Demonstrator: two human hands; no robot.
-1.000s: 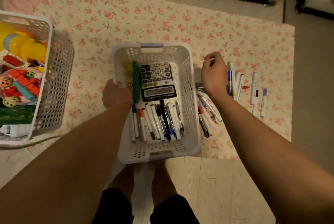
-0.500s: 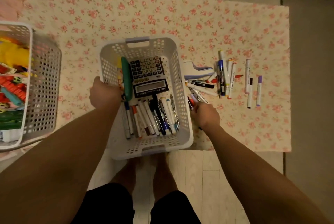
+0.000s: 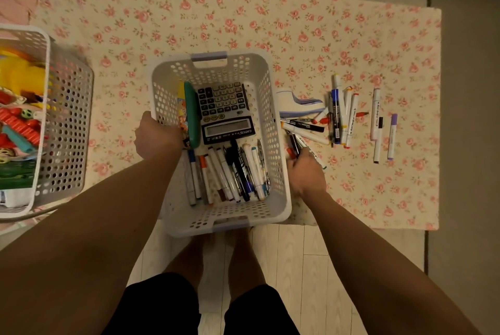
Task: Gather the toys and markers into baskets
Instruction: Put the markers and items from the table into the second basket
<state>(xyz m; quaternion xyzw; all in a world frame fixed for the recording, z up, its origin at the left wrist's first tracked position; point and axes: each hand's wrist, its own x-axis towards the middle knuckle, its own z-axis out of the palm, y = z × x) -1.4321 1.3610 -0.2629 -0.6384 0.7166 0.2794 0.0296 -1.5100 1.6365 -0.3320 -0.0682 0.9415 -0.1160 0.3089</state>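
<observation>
Head view: the right hand (image 3: 305, 176) was curled round the held markers (image 3: 295, 145), its fingers clamped on their lower ends while the tips fanned up past the knuckles. That hand lay low over the mat (image 3: 243, 23), just outside the right wall of the basket (image 3: 266, 96); whether it touched the wall could not be told. Across the basket, the left hand (image 3: 157, 137) gripped the left rim, fingers hooked over the edge and mostly hidden.

Between the two hands, inside the basket, the stored markers (image 3: 230, 172) lay side by side along the near half. Beyond them a calculator (image 3: 224, 110) lay flat, with a green case (image 3: 191, 115) on edge beside it, nearer the left hand.

Just past the right hand's fingertips, the loose markers (image 3: 341, 115) were strewn on the mat, some crossing. Next to them lay a white and lilac object (image 3: 297, 104) that could not be identified. Farther right, well apart from that hand, lay a few more, among them a purple marker (image 3: 392, 137).

Well to the left of the left hand stood the toy basket (image 3: 67, 123), filled with toys (image 3: 19, 118). Nearest the camera, bare legs stood on the floor (image 3: 297, 267).
</observation>
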